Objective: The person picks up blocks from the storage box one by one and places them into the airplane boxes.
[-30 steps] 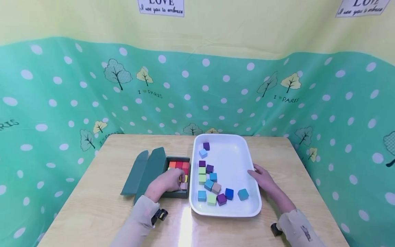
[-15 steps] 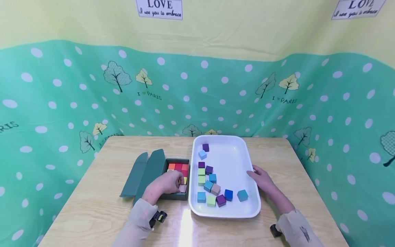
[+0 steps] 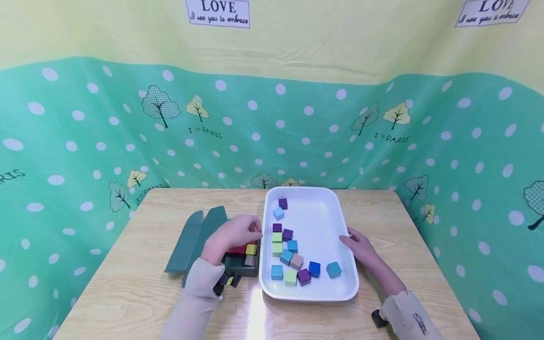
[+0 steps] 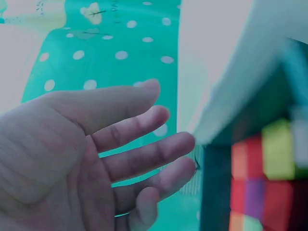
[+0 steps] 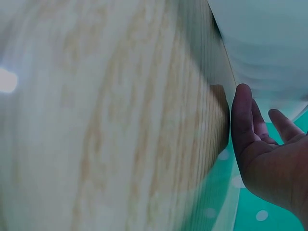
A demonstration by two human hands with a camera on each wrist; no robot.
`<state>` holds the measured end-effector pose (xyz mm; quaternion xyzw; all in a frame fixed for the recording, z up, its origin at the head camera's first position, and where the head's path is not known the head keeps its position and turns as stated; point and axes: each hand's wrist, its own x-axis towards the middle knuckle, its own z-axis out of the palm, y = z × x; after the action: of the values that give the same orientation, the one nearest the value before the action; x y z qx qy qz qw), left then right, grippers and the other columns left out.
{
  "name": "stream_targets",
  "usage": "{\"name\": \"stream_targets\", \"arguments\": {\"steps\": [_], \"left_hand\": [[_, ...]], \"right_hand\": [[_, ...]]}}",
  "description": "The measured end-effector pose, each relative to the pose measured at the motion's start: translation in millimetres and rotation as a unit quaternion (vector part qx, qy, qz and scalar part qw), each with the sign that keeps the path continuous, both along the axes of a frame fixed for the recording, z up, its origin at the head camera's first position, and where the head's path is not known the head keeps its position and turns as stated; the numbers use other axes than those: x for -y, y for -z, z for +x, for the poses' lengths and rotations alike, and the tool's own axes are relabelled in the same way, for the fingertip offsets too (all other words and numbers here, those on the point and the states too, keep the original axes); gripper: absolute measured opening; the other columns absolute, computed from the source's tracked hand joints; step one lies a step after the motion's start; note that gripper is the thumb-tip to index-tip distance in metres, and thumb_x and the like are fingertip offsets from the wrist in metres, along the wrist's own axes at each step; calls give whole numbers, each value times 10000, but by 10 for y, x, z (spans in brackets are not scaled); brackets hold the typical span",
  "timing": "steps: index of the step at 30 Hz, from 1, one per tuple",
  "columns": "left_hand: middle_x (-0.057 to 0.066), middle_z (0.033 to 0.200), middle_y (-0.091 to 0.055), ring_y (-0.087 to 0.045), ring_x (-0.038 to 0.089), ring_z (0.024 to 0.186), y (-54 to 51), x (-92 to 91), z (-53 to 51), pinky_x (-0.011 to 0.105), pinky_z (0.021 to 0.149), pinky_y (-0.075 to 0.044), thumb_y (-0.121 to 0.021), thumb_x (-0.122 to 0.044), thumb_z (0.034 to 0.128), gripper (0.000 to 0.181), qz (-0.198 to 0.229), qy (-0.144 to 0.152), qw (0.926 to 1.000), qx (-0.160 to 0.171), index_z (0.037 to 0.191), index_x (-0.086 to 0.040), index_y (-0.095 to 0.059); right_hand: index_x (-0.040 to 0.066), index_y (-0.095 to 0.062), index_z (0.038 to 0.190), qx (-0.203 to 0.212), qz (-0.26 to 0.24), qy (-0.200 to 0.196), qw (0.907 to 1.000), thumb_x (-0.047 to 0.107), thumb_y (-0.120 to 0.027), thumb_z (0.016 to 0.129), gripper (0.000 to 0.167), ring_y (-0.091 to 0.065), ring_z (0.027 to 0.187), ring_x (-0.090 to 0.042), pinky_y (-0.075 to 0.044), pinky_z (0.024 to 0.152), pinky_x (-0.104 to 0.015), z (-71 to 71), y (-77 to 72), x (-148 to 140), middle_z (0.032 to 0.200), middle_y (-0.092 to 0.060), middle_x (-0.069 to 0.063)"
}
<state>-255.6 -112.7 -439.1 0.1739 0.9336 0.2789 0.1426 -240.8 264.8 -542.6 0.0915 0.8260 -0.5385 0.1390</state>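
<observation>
My left hand (image 3: pixel 235 232) is over the dark green box (image 3: pixel 243 271), its fingertips near the left rim of the white tray (image 3: pixel 320 222). Nothing shows between thumb and fingers of that hand (image 4: pixel 53 144) in the left wrist view. Inside the box sit a yellow cube (image 3: pixel 251 249), a pinkish-grey cube (image 3: pixel 250 260) and red ones; the hand covers the rest. With a thumb over the edge, my right hand (image 3: pixel 362 246) holds the tray's right rim. Several cubes lie along the tray's left and front, among them a dark blue cube (image 3: pixel 314 269) and a teal cube (image 3: pixel 333 269).
The box's open lid flaps (image 3: pixel 199 245) spread to its left on the wooden table (image 3: pixel 127 283). Box and tray stand side by side, nearly touching. Behind the table hangs a green dotted cloth (image 3: pixel 293 141).
My left hand has come up out of the box's front part and moved towards its back right, uncovering the yellow, red and pinkish-grey cubes. The right hand stays on the tray rim.
</observation>
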Motion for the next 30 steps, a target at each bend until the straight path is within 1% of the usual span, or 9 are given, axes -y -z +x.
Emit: {"name": "stream_targets", "arguments": {"steps": [4,7,11,14,17,20,25,28,30], "left_hand": [[-21,832,-634,-579,154,658,-82,-251,-286,310,583,-486,-674,-284,920,142,-81,-174,9994,-294,951,-146,-667],[-35,834,-627,-566,140,657,-69,-477,-552,297,571,-470,-678,-272,912,131,-255,-369,9966,-687,936,-143,-678],[-36,661,-532,-494,129,568,63,-788,-871,285,501,-397,-654,-221,903,192,-830,-635,9900,-953,739,-128,-620],[-10,624,-505,-486,143,549,229,-969,-1025,302,460,-386,-629,-162,887,211,-1529,-685,9792,-1146,686,-118,-584],[16,726,-597,-561,164,626,398,-1095,-1134,326,480,-455,-619,-133,864,92,-2172,-661,9627,-1471,777,-117,-641],[38,829,-648,-610,188,720,525,-1182,-1213,346,564,-505,-623,-150,853,70,-2504,-594,9519,-1666,865,-113,-681],[83,939,-641,-612,227,831,649,-1248,-1245,381,707,-515,-609,-191,870,197,-2708,-585,9485,-1538,1011,-63,-661],[124,1031,-628,-621,231,837,735,-1270,-1248,384,687,-530,-560,-210,924,318,-2766,-699,9492,-1330,1164,-5,-603],[130,1042,-627,-628,218,791,781,-1291,-1260,369,635,-533,-533,-198,951,320,-2708,-754,9511,-1282,1190,7,-592]], "right_hand": [[108,-309,1514,44,-31,-14,10000,476,-522,969,692,-539,1200,-361,-475,934,-452,-6,-27,-24,1371,-491,-230],[101,-312,1512,1,-57,-24,10000,468,-522,971,687,-526,1209,-371,-465,945,-466,-12,-53,-33,1372,-484,-233],[99,-338,1499,-9,-99,-31,9999,445,-529,976,656,-548,1179,-356,-483,924,-444,0,-56,-28,1343,-506,-228],[101,-343,1497,-9,-158,-79,9998,439,-530,979,646,-567,1160,-337,-499,903,-424,14,-40,-11,1328,-521,-221],[103,-352,1493,-47,-210,-68,9997,435,-539,975,643,-576,1149,-335,-502,898,-424,18,-31,6,1320,-529,-219],[112,-365,1488,-64,-212,-13,9998,434,-547,970,636,-579,1148,-333,-498,903,-430,15,-34,18,1317,-536,-212],[125,-372,1487,-62,-192,19,9998,424,-545,974,618,-565,1171,-336,-485,922,-439,6,-24,19,1332,-533,-199],[122,-375,1484,-99,-174,16,9998,423,-545,975,615,-561,1174,-337,-485,923,-441,2,-8,7,1328,-536,-197],[120,-378,1482,-125,-167,30,9998,427,-549,972,619,-566,1167,-338,-493,911,-438,4,0,-8,1319,-541,-196]]}}
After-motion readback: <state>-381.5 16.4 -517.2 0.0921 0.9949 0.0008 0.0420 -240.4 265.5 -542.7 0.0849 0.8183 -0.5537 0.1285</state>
